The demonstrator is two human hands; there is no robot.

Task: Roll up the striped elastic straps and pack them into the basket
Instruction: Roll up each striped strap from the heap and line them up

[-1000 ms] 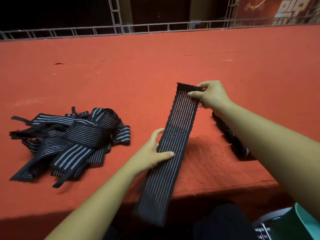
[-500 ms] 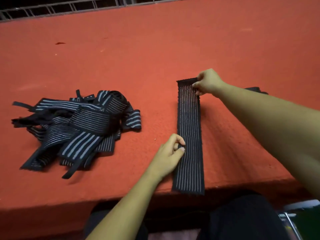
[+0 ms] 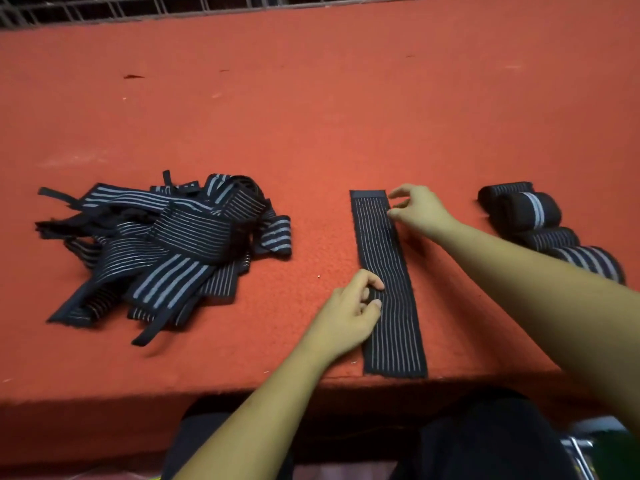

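While one striped strap (image 3: 391, 306) lies flat on the red counter (image 3: 311, 133), running 12 to 6 o'clock, the left hand (image 3: 346, 317) pinches its 9 o'clock edge midway. The right hand (image 3: 419, 209), fingers loose, just touches the far 3 o'clock edge. The tangled pile (image 3: 173, 251) sits at 9, the rolled straps (image 3: 540, 220) at 3.

Red table (image 3: 311, 116) with strap pile (image 3: 166, 244), flat strap (image 3: 391, 306), rolled straps (image 3: 533, 216)

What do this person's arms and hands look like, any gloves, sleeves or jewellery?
Both are bare. The left hand and right hand wear no gloves, and no rings show. No watch or bracelet shows on either wrist. The left forearm and right forearm are uncovered to the picture's edge, so any sleeves end out of view.
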